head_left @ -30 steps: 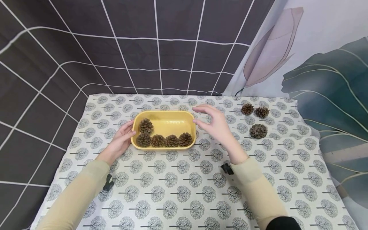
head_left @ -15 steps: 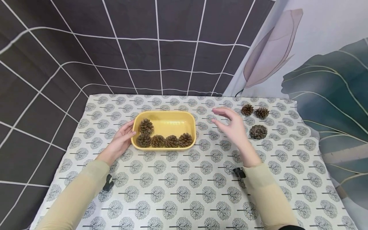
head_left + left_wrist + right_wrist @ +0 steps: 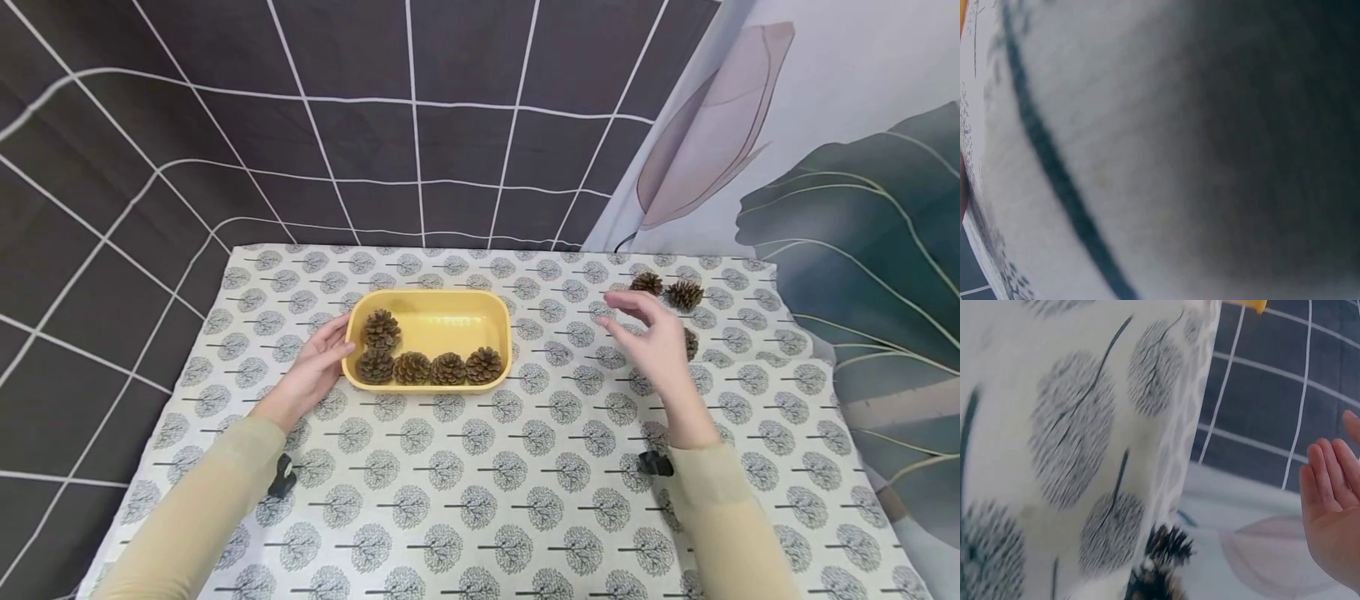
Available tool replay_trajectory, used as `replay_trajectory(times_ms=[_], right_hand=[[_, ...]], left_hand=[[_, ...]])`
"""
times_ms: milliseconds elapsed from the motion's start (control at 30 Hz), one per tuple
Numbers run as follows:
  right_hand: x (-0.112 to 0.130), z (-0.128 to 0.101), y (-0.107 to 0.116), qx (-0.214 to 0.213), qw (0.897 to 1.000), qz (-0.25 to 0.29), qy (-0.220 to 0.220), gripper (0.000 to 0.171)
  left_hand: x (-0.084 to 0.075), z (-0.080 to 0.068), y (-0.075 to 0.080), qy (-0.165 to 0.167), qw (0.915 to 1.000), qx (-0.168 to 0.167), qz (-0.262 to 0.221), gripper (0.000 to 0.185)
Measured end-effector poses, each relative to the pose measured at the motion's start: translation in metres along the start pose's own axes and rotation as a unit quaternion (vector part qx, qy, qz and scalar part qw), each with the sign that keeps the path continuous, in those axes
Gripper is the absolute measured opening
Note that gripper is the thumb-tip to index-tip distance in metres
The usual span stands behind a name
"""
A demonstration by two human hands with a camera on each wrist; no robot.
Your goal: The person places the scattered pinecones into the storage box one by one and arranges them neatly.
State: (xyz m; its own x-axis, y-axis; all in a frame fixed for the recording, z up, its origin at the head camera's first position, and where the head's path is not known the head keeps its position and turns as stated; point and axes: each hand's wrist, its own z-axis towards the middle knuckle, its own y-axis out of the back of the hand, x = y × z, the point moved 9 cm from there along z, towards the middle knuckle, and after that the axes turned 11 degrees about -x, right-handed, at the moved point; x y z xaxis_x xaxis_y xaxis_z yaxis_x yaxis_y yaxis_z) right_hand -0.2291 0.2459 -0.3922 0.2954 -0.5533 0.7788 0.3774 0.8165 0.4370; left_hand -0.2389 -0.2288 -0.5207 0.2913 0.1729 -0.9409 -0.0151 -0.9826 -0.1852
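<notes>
A yellow tray (image 3: 450, 312) sits on the tree-print cloth and holds several pine cones (image 3: 447, 367) in a row, with one more (image 3: 382, 327) behind at the left. My left hand (image 3: 318, 361) rests with straight fingers against the tray's left end. My right hand (image 3: 652, 337) hovers open over the cloth, holding nothing, right in front of a loose pine cone (image 3: 690, 342) that it mostly hides. Two more loose cones (image 3: 647, 283) (image 3: 684, 293) lie just beyond it. In the right wrist view my open right hand (image 3: 1335, 506) shows, with cones (image 3: 1163, 562) low in the frame.
The tree-print cloth (image 3: 480, 467) covers the whole table. A dark grid-pattern backdrop (image 3: 337, 125) stands behind and to the left, a leaf-print curtain (image 3: 840, 183) at the right. The left wrist view is a blurred close-up of the cloth.
My right hand has moved from beside the tray's right end rightward across the cloth to the loose cones, now covering the nearest one. The left hand and tray have stayed put.
</notes>
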Motion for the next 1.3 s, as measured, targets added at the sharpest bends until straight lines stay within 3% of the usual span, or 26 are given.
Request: replay_trajectory(times_ms=[167,500,867,1067,1300], right_hand=[[-0.017,-0.003,0.019,-0.017,0.999,-0.015,-0.023,0.038],[-0.056,-0.017,0.055,-0.016,0.994,-0.093,-0.058,0.042],[-0.078,-0.027,0.090,-0.005,0.987,-0.144,-0.075,0.049],[-0.094,-0.028,0.105,0.019,0.979,-0.174,-0.100,0.054],[-0.112,-0.031,0.105,0.081,0.969,-0.188,-0.137,0.061]], left_hand=[[0.000,0.000,0.001,-0.001,1.0000,-0.001,-0.002,0.073],[0.000,0.001,0.001,-0.001,1.0000,0.001,0.005,0.073],[0.001,0.001,0.001,0.001,1.0000,-0.002,0.000,0.072],[0.000,0.000,0.001,0.005,1.0000,-0.003,-0.006,0.072],[0.000,0.000,0.001,0.002,1.0000,-0.002,-0.002,0.072]])
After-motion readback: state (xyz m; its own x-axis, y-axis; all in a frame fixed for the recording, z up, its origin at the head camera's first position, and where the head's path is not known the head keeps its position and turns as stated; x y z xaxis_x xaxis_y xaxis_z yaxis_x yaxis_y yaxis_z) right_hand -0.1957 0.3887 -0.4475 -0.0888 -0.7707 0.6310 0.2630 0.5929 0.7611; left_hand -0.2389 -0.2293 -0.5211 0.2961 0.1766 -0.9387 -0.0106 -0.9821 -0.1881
